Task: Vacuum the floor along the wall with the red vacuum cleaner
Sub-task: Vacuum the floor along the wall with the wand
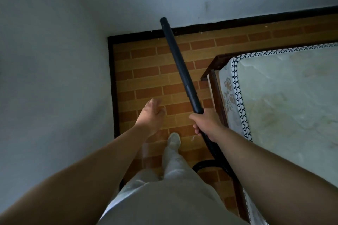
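A long black vacuum tube (pixel 180 64) slants up and away from me, its open end raised in front of the far wall just above the black skirting (pixel 237 22). My right hand (pixel 204 124) is closed around the tube's lower end, where the ribbed black hose (pixel 210 162) starts and loops down behind my arm. My left hand (pixel 151 115) hovers over the brick-patterned floor (pixel 146 71), fingers apart and holding nothing. The red vacuum body is out of view.
Grey walls meet in a corner at the left and far side. A bed with a dark wooden frame (pixel 214 78) and a pale mattress (pixel 292 97) fills the right. My leg and shoe (pixel 173 139) stand on the narrow floor strip between wall and bed.
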`<control>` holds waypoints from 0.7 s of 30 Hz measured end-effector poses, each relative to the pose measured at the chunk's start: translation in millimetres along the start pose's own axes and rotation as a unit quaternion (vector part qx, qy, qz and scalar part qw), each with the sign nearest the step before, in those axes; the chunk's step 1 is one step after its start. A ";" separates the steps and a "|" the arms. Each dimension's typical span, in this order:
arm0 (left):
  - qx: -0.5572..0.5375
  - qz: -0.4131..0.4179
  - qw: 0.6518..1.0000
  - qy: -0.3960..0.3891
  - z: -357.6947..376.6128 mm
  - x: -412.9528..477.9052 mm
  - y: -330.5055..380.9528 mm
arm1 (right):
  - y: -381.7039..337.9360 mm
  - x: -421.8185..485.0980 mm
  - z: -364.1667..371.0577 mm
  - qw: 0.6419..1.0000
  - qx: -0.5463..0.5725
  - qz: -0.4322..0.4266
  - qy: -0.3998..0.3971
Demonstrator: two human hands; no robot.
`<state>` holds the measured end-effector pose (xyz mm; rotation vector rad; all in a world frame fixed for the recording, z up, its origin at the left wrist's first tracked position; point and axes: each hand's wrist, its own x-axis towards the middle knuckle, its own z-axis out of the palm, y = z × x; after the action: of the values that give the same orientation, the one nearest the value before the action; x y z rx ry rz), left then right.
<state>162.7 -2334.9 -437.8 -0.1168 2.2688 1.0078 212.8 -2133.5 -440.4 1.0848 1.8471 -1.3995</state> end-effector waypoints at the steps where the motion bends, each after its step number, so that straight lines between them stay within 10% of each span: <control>1: 0.002 0.001 1.000 0.001 -4.1 9.2 6.5 | -7.6 5.6 -1.5 1.000 0.016 0.006 -0.006; 21: -0.185 -0.018 0.972 -0.142 -105.3 232.6 121.3 | -186.2 107.2 17.1 0.997 0.044 -0.029 -0.056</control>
<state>-115.0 -2283.0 -446.0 -0.1586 1.7985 1.3293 -2.5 -2144.6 -442.0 0.9814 1.7653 -1.5546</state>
